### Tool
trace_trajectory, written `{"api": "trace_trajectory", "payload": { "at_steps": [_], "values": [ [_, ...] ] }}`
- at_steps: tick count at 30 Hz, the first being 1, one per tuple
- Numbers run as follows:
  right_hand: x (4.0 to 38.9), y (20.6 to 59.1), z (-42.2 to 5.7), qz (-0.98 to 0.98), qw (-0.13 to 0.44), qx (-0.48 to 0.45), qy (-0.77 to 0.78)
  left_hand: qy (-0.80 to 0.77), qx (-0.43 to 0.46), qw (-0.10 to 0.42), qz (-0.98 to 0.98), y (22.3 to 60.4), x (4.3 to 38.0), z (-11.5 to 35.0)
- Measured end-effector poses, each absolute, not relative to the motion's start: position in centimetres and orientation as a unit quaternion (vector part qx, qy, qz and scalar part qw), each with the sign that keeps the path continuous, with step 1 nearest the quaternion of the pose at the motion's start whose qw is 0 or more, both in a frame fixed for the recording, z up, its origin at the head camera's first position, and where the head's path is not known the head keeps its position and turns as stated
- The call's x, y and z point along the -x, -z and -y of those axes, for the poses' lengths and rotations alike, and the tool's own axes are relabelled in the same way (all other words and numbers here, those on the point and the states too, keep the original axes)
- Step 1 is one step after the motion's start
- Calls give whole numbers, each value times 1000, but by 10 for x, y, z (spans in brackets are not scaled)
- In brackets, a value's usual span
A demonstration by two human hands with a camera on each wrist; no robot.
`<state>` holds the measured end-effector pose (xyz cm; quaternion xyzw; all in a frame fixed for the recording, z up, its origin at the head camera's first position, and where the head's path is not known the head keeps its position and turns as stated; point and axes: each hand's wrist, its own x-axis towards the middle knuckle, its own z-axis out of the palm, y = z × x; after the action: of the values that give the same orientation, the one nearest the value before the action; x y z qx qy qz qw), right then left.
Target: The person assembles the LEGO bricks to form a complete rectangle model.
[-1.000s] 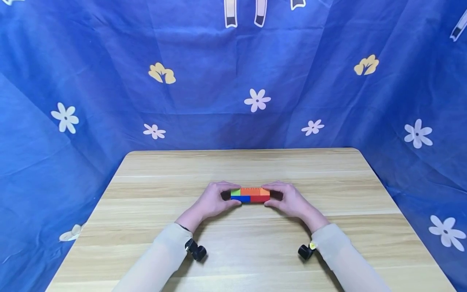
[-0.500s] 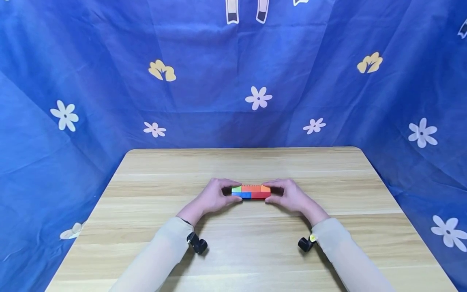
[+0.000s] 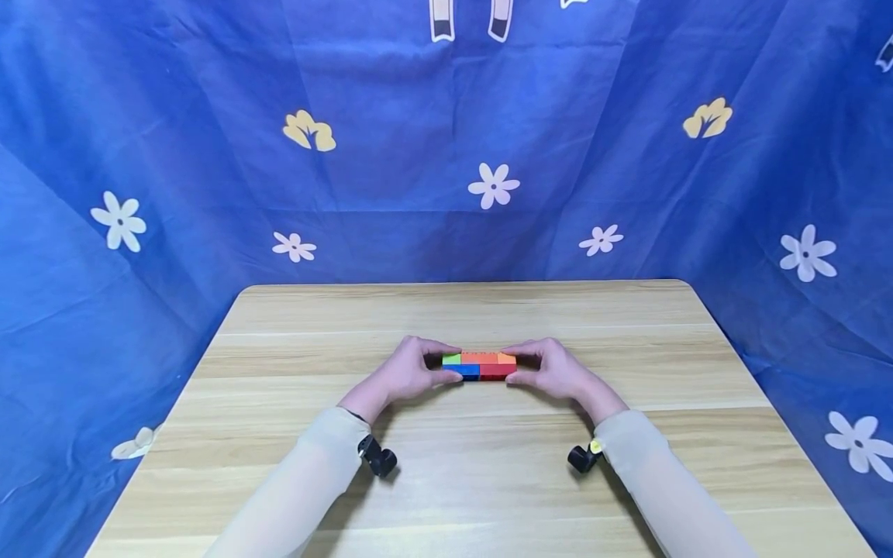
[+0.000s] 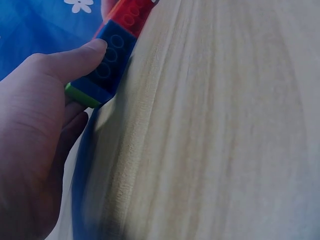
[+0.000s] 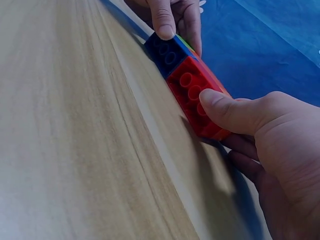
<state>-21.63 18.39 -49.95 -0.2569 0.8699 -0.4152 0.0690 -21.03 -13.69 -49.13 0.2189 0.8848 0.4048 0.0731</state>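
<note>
Toy building bricks joined into a short bar lie between the two hands in the middle of the table. A blue brick (image 3: 467,371) and a red brick (image 3: 498,373) form the side facing me, their hollow undersides with round tubes showing in both wrist views. Behind them are a green brick (image 3: 453,359), an orange brick (image 3: 479,358) and a lighter orange brick (image 3: 507,359). My left hand (image 3: 406,372) pinches the left end, thumb pressed on the blue brick (image 4: 111,60). The right hand (image 3: 558,373) pinches the other end, its thumb on the red brick (image 5: 190,92).
The pale wooden table (image 3: 488,480) reaches back to a blue cloth (image 3: 391,186) printed with flowers, which also hangs along both sides. Small black cameras (image 3: 377,456) sit on the wrists over light sleeves (image 3: 300,480).
Both hands keep their grip on the brick bar. The bar has tipped slightly, showing more of its blue and red side. The whole head view has shifted a little.
</note>
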Motion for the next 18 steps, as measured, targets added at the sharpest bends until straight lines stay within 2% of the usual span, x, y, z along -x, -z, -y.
{"api": "trace_trajectory", "payload": {
  "at_steps": [18],
  "values": [
    [219, 500, -182, -868, 93, 252, 417, -407, -217, 86, -883, 491, 214, 137]
  ]
}}
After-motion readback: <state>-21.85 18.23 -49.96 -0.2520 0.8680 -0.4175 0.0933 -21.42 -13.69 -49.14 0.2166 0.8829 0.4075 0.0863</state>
